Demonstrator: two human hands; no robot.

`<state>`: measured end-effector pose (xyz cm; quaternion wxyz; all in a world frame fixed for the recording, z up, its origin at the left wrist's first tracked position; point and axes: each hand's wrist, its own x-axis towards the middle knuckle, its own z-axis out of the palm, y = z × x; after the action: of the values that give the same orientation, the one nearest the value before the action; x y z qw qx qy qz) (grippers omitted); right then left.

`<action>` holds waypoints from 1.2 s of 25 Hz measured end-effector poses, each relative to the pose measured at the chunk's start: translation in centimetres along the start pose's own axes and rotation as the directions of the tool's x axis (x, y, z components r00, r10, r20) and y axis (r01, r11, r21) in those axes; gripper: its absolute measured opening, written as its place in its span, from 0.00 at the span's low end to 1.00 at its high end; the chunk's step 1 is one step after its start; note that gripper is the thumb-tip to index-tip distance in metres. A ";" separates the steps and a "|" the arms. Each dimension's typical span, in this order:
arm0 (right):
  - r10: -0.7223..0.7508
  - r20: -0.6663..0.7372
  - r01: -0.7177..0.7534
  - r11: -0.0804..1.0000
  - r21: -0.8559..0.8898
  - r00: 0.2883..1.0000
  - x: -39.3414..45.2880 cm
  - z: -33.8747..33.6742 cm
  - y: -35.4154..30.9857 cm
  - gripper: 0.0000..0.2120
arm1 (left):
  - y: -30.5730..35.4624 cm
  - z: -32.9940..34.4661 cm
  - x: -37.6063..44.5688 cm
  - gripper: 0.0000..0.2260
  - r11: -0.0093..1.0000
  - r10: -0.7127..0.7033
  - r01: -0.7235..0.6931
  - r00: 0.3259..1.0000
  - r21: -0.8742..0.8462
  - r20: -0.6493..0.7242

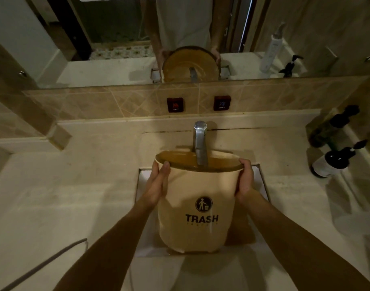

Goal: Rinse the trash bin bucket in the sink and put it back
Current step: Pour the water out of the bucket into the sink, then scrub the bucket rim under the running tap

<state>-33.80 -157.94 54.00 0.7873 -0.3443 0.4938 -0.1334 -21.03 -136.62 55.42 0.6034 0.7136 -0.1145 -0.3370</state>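
Note:
A cream trash bin bucket [198, 198] with a black "TRASH" logo is tilted over the square sink [263, 183], its open mouth facing the wall. The chrome faucet [199, 141] spout reaches into the mouth. My left hand [158, 183] presses flat against the bucket's left side with straight fingers near the rim. On the right side, my right hand [246, 177] grips the bucket with its fingers curled over the rim. Whether water is running cannot be told.
HOT [175, 104] and COLD [222, 103] buttons sit on the tiled wall behind the faucet. Dark pump bottles [335, 160] stand on the counter at right. A grey cable [54, 259] lies on the counter at lower left. A mirror [117, 49] hangs above.

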 end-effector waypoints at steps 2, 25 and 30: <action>-0.031 -0.014 0.031 0.999 0.011 0.999 0.4 -0.2 -0.1 0.20 | -0.2 1.2 -0.5 0.26 1.000 -0.006 0.006 1.000 -0.029 -0.003; -0.241 -0.047 0.177 0.818 -0.547 0.969 1.0 -1.1 -2.1 0.15 | 8.6 6.7 8.3 0.42 0.694 0.185 -0.208 0.977 0.689 0.109; -0.268 -0.076 0.180 0.806 -0.564 0.960 1.7 -1.2 -1.6 0.14 | 9.2 8.6 9.5 0.41 0.403 0.028 -0.144 0.989 0.904 0.144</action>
<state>-33.83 -160.55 53.62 0.5930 -0.6012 0.5256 -0.1034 -17.02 -151.07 60.43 0.1276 0.9010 -0.3476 -0.2262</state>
